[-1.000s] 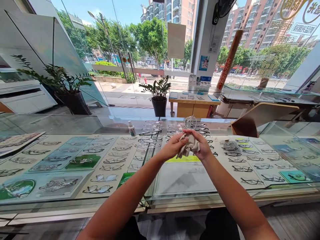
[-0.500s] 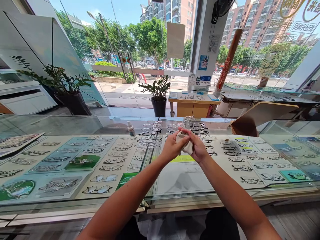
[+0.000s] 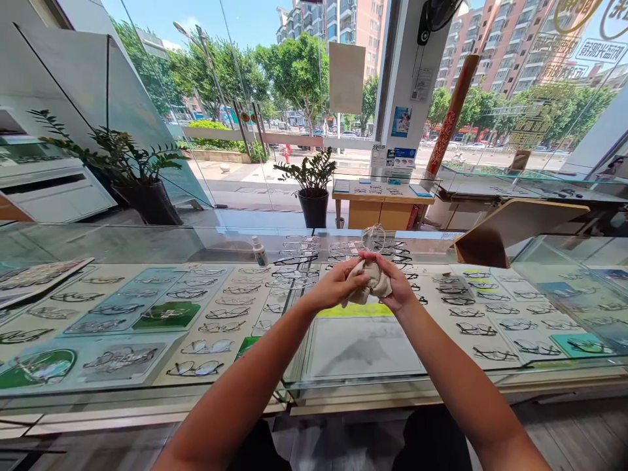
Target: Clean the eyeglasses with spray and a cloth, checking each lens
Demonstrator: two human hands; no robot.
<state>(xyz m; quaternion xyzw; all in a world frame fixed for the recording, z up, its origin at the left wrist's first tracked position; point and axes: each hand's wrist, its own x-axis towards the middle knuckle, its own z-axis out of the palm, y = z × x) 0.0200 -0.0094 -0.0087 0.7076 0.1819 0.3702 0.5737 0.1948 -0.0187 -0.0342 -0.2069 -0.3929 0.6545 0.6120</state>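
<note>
My left hand [image 3: 337, 282] and my right hand [image 3: 396, 281] meet over the glass counter, fingers closed around a crumpled beige cloth [image 3: 375, 282]. The left thumb presses on the cloth from the near side. Just beyond my fingertips shows a round, thin-rimmed piece that looks like eyeglasses [image 3: 373, 237]; I cannot tell whether my fingers hold it, as the cloth and hands hide its near part. Below my hands, inside the counter, lies a white panel with a yellow-green strip [image 3: 356, 311].
The glass showcase [image 3: 363, 386] holds many rows of eyeglasses [image 3: 196, 368]. A small white spray bottle [image 3: 259, 251] stands on the counter to the left. A tilted wooden-edged board [image 3: 520, 226] stands at the right. Beyond are a potted plant [image 3: 314, 206] and a display table [image 3: 377, 206].
The cloth has spread out more between my hands and shows more of its folds. My right hand has shifted slightly right, and my fingers have changed position on the cloth.
</note>
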